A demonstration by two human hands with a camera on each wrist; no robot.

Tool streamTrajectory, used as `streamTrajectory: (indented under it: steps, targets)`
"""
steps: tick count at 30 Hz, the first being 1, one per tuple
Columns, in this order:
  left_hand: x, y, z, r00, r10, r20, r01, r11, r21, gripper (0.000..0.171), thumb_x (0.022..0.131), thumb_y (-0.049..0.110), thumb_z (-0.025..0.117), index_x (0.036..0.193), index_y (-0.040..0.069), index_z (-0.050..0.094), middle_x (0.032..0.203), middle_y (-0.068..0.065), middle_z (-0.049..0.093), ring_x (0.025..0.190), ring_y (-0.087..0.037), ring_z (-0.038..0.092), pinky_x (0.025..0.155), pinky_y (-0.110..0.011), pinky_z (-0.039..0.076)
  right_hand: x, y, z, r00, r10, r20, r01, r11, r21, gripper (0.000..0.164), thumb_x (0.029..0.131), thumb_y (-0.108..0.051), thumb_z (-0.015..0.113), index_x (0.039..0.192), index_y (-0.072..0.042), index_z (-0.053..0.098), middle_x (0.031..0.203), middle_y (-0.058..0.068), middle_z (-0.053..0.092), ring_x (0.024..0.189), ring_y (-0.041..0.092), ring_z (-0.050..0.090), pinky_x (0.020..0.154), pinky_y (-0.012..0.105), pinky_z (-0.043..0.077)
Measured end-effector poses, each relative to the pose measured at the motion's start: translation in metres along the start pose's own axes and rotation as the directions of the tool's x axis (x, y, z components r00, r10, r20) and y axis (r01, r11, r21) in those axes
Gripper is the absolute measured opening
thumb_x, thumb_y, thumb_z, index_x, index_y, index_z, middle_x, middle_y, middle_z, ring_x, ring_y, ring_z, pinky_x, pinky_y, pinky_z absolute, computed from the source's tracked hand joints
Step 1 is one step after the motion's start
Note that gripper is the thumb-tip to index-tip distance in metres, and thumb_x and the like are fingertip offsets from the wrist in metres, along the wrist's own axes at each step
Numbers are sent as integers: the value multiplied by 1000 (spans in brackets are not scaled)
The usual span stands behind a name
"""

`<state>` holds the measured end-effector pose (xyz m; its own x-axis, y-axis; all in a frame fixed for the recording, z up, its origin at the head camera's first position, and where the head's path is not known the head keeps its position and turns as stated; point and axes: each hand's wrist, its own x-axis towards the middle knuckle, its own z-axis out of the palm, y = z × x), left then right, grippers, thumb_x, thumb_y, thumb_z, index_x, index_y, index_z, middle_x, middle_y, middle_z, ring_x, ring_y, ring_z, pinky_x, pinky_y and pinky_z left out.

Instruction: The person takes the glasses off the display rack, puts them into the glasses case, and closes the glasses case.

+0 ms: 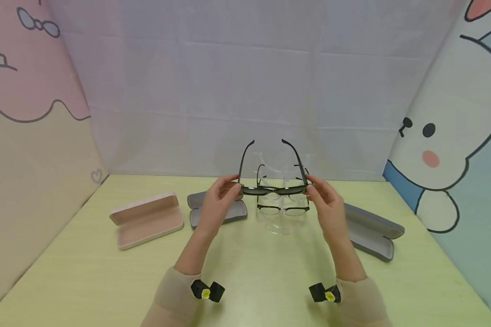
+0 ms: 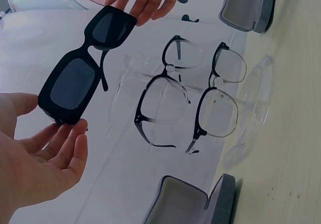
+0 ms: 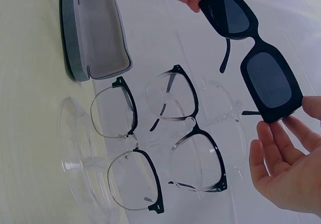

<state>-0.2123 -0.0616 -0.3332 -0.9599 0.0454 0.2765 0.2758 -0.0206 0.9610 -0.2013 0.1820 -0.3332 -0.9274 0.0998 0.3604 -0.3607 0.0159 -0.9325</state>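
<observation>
Black sunglasses (image 1: 262, 191) with dark rectangular lenses are held up between both hands, arms unfolded and pointing away. My left hand (image 1: 218, 204) pinches the left end of the frame by the hinge, thumb opposite the fingers. At the other end my right hand (image 1: 328, 208) pinches the frame the same way. Close behind and below the sunglasses stands a clear plastic display stand (image 2: 258, 113). Two pairs hang on it: half-rim glasses (image 3: 132, 103) lower down, and black-and-clear glasses (image 3: 192, 96) above them. In the head view the sunglasses partly cover the upper pair.
An open pink glasses case (image 1: 149, 225) lies at the left of the yellowish table (image 1: 253, 281). An open grey case (image 1: 218, 214) sits behind my left hand, and another open grey case (image 1: 372, 236) lies to the right. A white cloth backdrop (image 1: 237, 91) rises behind the table.
</observation>
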Motion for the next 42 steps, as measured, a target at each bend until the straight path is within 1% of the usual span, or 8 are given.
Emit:
streamTrajectory:
  steps: [6,12,19,25,28,32,35,42]
  targets:
    - [-7,3,-9,999,35,-14,-35,999,-4,31,90,8,54,120,1,54,103,-19,60,88,-9,60,83,-31,51,-3,1,9,1000,-3,-7,3,999,38,32,91,-12,55,118,4,54,82,-8,63,80,6,59,75,22,48]
    - [-11,7,-12,1000,5,-17,-4,999,37,31,90,12,56,120,4,54,104,-14,59,88,-12,59,85,-32,50,-6,5,13,999,33,-29,-32,999,22,31,91,-15,56,116,2,55,81,-5,61,78,8,59,76,24,50]
    - [-13,6,-16,1000,-15,14,14,997,77,37,91,14,55,127,10,51,106,-16,58,92,-20,59,85,-30,48,-11,4,13,999,51,2,-51,999,-16,34,92,-15,54,123,0,53,83,-7,61,78,6,58,76,22,50]
    - [-13,5,-18,999,-9,43,6,998,62,39,91,13,55,130,12,50,106,-19,57,84,-13,59,83,-29,48,-12,-2,13,998,56,4,-57,998,20,35,92,-15,53,122,3,53,84,-10,66,78,9,59,76,21,49]
    - [-15,6,-17,999,-18,36,16,999,40,37,91,14,54,128,12,52,104,-17,59,84,-14,59,83,-33,48,-12,-4,14,997,76,-12,-76,996,42,35,92,-17,53,120,5,53,83,-11,67,77,9,60,76,21,50]
    - [-17,8,-14,999,-44,9,44,999,10,33,93,17,53,125,10,53,100,-18,62,90,-28,58,85,-42,47,-13,-6,14,993,112,-20,-111,992,55,34,92,-17,54,118,5,54,81,-8,67,76,8,61,76,21,51]
    - [-17,8,-13,997,-65,-29,65,998,14,30,92,15,53,122,11,55,96,-15,64,90,-34,57,84,-41,48,-12,-6,15,992,129,-13,-128,990,54,33,91,-16,55,118,5,54,80,-6,66,77,8,62,76,21,51]
    - [-18,9,-11,993,-78,-84,80,997,19,28,91,12,54,119,15,59,87,-4,65,81,-19,58,79,-33,50,-12,-5,15,990,140,-13,-139,989,45,33,91,-16,56,118,3,55,79,-7,65,76,7,61,75,20,51]
